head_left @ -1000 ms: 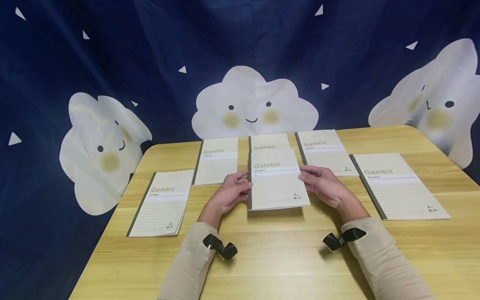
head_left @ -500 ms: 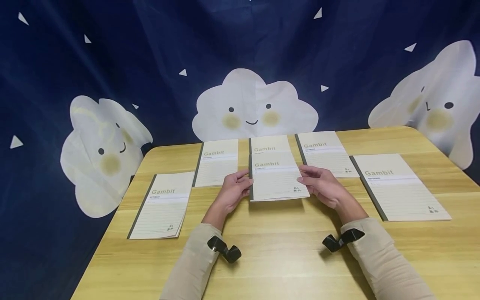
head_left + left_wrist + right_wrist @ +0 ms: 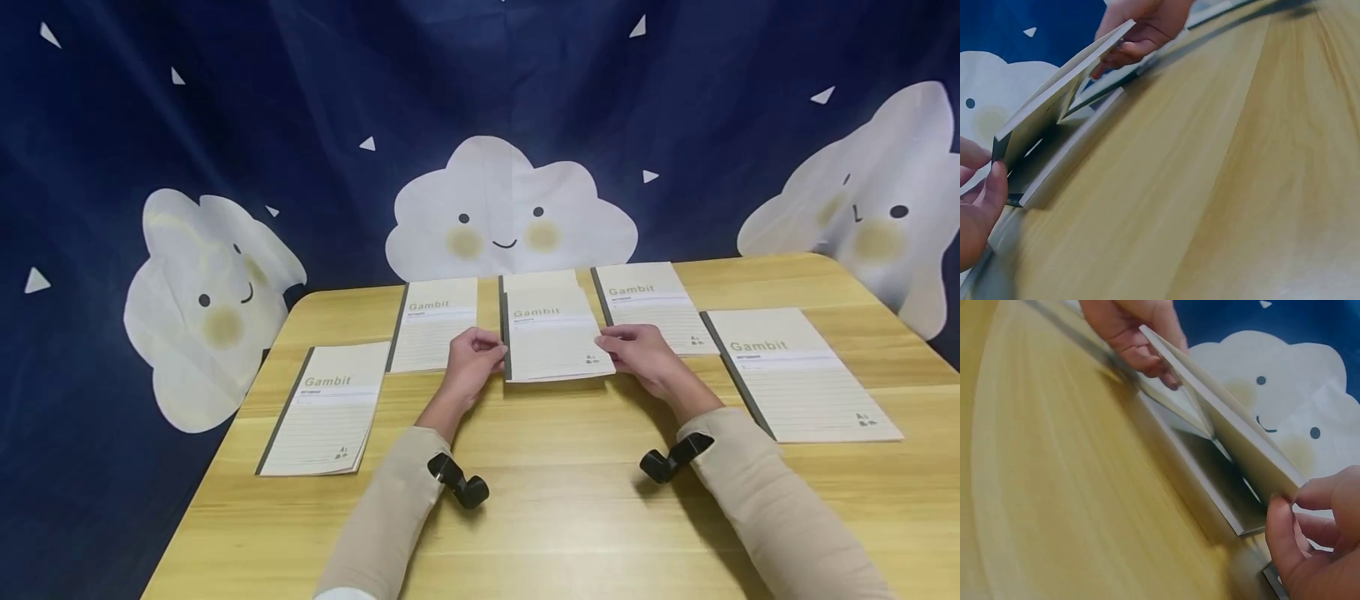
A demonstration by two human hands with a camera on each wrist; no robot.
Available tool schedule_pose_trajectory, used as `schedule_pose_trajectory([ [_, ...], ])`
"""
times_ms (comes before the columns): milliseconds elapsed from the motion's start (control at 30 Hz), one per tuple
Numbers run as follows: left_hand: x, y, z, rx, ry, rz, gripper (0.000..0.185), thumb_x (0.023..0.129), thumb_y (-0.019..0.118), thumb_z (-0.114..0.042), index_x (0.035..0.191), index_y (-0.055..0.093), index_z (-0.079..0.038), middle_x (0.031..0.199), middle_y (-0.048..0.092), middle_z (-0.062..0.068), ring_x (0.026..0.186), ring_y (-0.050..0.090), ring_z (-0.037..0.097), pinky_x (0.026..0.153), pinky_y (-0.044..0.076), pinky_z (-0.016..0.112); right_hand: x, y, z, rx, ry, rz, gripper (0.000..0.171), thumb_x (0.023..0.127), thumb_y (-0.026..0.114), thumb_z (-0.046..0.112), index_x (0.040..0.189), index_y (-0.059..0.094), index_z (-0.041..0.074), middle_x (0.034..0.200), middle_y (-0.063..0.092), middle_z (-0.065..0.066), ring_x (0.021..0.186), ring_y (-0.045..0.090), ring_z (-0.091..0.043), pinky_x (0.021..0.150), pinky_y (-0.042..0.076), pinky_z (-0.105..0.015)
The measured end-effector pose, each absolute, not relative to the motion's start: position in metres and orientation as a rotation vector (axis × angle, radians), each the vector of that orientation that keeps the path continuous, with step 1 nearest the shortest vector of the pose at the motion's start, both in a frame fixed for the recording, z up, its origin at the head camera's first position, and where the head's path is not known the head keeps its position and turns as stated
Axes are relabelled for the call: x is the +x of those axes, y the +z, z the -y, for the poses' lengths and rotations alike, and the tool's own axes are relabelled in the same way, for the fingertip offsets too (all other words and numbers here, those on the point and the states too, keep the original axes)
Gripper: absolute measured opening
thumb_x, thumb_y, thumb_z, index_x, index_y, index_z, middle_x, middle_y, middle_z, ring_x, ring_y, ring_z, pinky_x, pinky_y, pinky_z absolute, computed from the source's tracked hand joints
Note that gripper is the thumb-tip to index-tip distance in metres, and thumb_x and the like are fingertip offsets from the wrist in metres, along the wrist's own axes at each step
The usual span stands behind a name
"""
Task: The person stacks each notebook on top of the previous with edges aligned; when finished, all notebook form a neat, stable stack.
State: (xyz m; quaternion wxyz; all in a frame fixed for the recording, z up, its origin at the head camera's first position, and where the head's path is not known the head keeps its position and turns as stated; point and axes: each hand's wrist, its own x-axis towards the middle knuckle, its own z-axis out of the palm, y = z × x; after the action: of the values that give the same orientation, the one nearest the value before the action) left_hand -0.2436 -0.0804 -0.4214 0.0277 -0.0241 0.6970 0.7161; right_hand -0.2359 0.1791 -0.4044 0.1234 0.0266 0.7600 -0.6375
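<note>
A cream Gambit notebook with a dark spine is held between both hands over the back middle of the table. My left hand pinches its spine side, while my right hand pinches the opposite edge between thumb and fingers. Beneath it lies a matching notebook, mostly covered in the head view, with its top strip showing. Both wrist views show the held notebook tilted, its near edge raised above the lower notebook and a dark gap between them.
Matching notebooks lie around: one at far left, one at back left, one at back right and one at right. The wooden table ends at a blue curtain printed with clouds.
Both hands have carried the held notebook away from me, toward the back, so it covers more of the notebook beneath. The other notebooks have stayed in place.
</note>
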Motion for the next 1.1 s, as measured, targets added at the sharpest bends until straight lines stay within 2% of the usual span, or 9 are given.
schedule_pose_trajectory([
  [100,-0.248,-0.42,0.079,-0.056,2.132,-2.246,0.017,0.082,0.06,0.01,0.098,0.057,0.007,0.091,0.061,0.011,0.073,0.059,0.013,0.069,0.055,0.025,-0.241,-0.405,-0.178,0.067,-1.792,-2.315,0.048,0.094,0.054,0.013,0.133,0.043,-0.012,0.119,0.052,-0.024,0.078,0.058,-0.003,0.07,0.052,-0.017],
  [200,-0.251,-0.417,0.078,-0.028,2.035,-2.314,0.018,0.084,0.058,0.008,0.102,0.058,0.004,0.097,0.06,0.012,0.083,0.06,0.017,0.076,0.054,0.027,-0.245,-0.403,-0.175,0.032,-1.659,-2.468,0.047,0.093,0.055,0.014,0.133,0.045,-0.009,0.12,0.055,-0.024,0.086,0.056,-0.011,0.074,0.048,-0.019],
  [300,-0.252,-0.412,0.077,0.019,1.903,-2.392,0.023,0.086,0.056,0.003,0.109,0.058,0.001,0.107,0.058,0.014,0.095,0.06,0.022,0.081,0.052,0.028,-0.249,-0.401,-0.174,-0.02,-1.531,-2.602,0.048,0.092,0.056,0.015,0.133,0.046,-0.008,0.123,0.056,-0.025,0.102,0.055,-0.023,0.086,0.046,-0.028],
  [467,-0.254,-0.406,0.075,0.061,1.718,-2.457,0.033,0.088,0.053,-0.003,0.12,0.055,-0.004,0.121,0.052,0.015,0.107,0.055,0.027,0.076,0.049,0.029,-0.251,-0.399,-0.169,-0.086,-1.423,-2.698,0.05,0.091,0.056,0.016,0.134,0.046,-0.007,0.126,0.055,-0.025,0.117,0.052,-0.034,0.099,0.042,-0.044],
  [600,-0.256,-0.404,0.075,0.076,1.64,-2.484,0.037,0.087,0.052,-0.005,0.124,0.054,-0.006,0.123,0.051,0.014,0.101,0.052,0.023,0.071,0.046,0.027,-0.251,-0.4,-0.165,-0.13,-1.355,-2.743,0.05,0.091,0.056,0.017,0.134,0.046,-0.006,0.126,0.056,-0.024,0.116,0.053,-0.036,0.099,0.042,-0.045],
  [800,-0.258,-0.402,0.074,0.116,1.58,-2.489,0.038,0.089,0.048,-0.007,0.127,0.051,-0.005,0.117,0.05,0.013,0.066,0.046,0.015,0.054,0.04,0.025,-0.249,-0.402,-0.159,-0.172,-1.256,-2.817,0.051,0.091,0.055,0.018,0.134,0.045,-0.007,0.126,0.056,-0.025,0.115,0.054,-0.037,0.098,0.043,-0.047],
  [867,-0.259,-0.401,0.073,0.124,1.56,-2.491,0.038,0.09,0.047,-0.008,0.127,0.051,-0.005,0.116,0.05,0.013,0.061,0.044,0.014,0.052,0.039,0.025,-0.248,-0.402,-0.159,-0.184,-1.226,-2.839,0.05,0.091,0.055,0.018,0.134,0.045,-0.007,0.124,0.057,-0.025,0.114,0.055,-0.037,0.098,0.043,-0.047],
  [1033,-0.26,-0.399,0.073,0.149,1.49,-2.522,0.037,0.091,0.046,-0.011,0.128,0.05,-0.005,0.114,0.052,0.011,0.072,0.048,0.016,0.063,0.042,0.028,-0.246,-0.402,-0.157,-0.241,-1.149,-2.9,0.048,0.091,0.054,0.017,0.132,0.048,-0.008,0.115,0.061,-0.024,0.106,0.057,-0.034,0.095,0.044,-0.047],
  [1100,-0.26,-0.398,0.073,0.162,1.454,-2.536,0.038,0.091,0.046,-0.012,0.128,0.05,-0.005,0.113,0.052,0.011,0.078,0.049,0.019,0.068,0.042,0.03,-0.246,-0.401,-0.156,-0.258,-1.128,-2.908,0.043,0.091,0.054,0.018,0.127,0.053,-0.006,0.103,0.063,-0.021,0.095,0.057,-0.031,0.086,0.047,-0.044],
])
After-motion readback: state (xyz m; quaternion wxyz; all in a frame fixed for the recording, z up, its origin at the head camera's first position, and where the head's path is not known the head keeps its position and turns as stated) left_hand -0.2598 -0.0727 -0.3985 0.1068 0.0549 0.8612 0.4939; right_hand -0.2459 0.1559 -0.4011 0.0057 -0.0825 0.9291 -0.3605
